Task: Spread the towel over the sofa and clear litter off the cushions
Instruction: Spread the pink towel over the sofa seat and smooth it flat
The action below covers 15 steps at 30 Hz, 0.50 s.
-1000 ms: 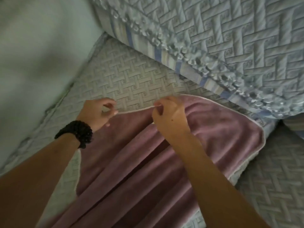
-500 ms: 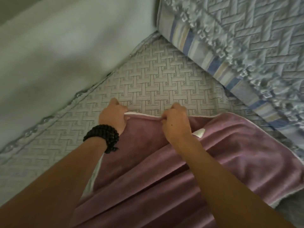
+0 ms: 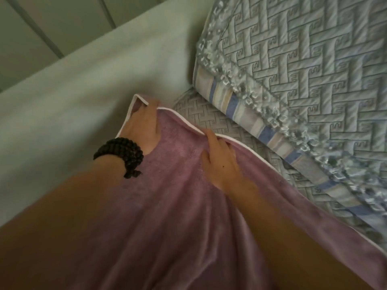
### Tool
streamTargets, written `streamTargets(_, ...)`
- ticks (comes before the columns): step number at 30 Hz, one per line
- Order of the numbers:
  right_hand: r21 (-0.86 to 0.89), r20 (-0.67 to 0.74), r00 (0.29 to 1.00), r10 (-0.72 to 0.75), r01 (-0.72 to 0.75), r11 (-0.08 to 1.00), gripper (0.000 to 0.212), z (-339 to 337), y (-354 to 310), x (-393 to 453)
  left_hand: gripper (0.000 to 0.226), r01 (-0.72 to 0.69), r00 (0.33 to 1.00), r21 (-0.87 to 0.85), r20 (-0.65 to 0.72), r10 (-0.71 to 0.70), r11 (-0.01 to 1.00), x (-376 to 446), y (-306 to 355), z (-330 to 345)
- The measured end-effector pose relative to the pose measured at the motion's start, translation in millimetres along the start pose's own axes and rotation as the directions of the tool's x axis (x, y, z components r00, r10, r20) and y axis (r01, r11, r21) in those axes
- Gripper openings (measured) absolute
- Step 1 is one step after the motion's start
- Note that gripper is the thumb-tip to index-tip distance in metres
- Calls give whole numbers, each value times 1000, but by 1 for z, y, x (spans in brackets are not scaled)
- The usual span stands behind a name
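Note:
A mauve towel with white piping (image 3: 180, 197) lies over the sofa's seat and fills the lower middle of the view. My left hand (image 3: 142, 126), with a black bead bracelet on the wrist, grips the towel's far left corner close to the sofa's plain pale armrest. My right hand (image 3: 219, 158) pinches the towel's white top edge a little to the right. A narrow strip of the quilted seat cushion (image 3: 209, 118) shows beyond the towel's edge. No litter is visible.
A pale plain armrest or side panel (image 3: 83, 91) runs along the left. A blue-grey quilted back cushion (image 3: 314, 70) with a frilled edge and striped side leans at the right. Pale wall panels (image 3: 31, 28) show at the top left.
Both hands have pulled the towel's top edge farther toward the sofa's back corner. The towel now covers most of the quilted seat that was bare before.

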State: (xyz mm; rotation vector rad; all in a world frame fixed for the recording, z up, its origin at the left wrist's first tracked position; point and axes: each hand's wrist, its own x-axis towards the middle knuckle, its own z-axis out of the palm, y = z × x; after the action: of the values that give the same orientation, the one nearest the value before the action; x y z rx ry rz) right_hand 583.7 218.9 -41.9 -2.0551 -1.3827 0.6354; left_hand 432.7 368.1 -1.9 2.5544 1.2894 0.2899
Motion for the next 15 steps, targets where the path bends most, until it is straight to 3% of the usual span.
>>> streamTargets(3, -52, 60, 998, 37, -34, 998, 63, -3, 20, 27, 76, -59, 990, 92, 135, 47, 994, 19, -2, 21)
streamTargets(6, -218, 170, 980, 101, -62, 974, 83, -2, 50, 42, 94, -42, 970, 109, 243, 14, 993, 34, 0, 48)
streamTargets(8, -319, 231, 969, 92, -14, 948, 80, 5, 70, 43, 103, -40, 957, 81, 290, 15, 996, 45, -2, 64)
streamTargets(10, -358, 222, 972, 74, 11, 934, 74, 15, 84, 43, 100, -59, 934, 57, 357, 35, 997, 56, -5, 82)
streamTargets(12, -368, 166, 984, 62, 3, 930, 73, 25, 90, 44, 82, -93, 907, 132, 420, 29, 987, 62, -11, 101)
streamTargets(15, -377, 131, 988, 84, -28, 926, 71, 33, 94, 47, 71, -87, 916, 191, 401, 3, 978, 57, -20, 123)
